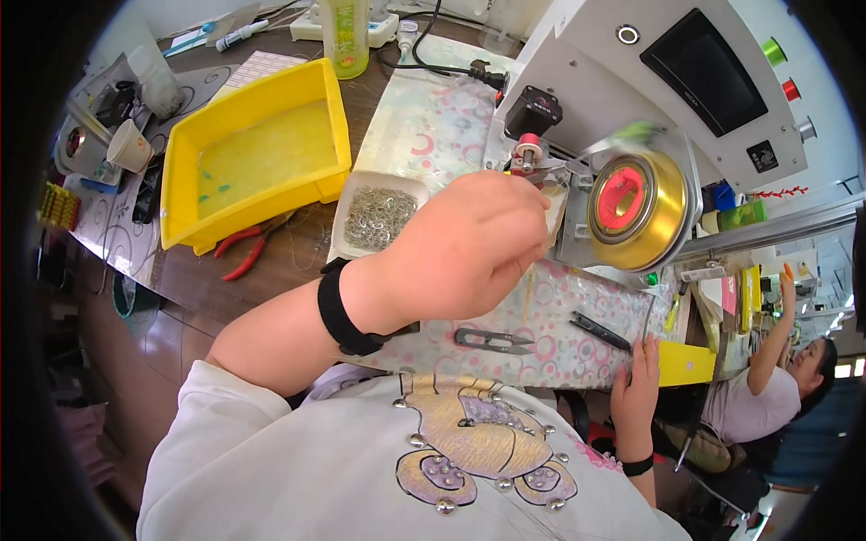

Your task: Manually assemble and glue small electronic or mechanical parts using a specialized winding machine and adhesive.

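My left hand (469,243), with a black band at the wrist, reaches across to the front of a white bench machine (586,54). Its fingers are pinched together beside the machine's small red-topped part (529,144); whatever is between the fingertips is hidden. A large gold spool (666,207) with a red centre is mounted just right of that hand. Under my left wrist's far side sits a white tray (418,187) of small wire-like metal pieces (379,219). At the table's near right edge my right hand (637,388) rests with fingers stretched out, apart from a black slim tool (601,331).
Thread snips (492,340) lie near the front edge. Red-handled pliers (244,252) lie by a yellow bin (343,117) at the left. A green bottle (346,41) and power strip (383,30) stand at the back. Another person (758,397) sits at the right, one arm raised.
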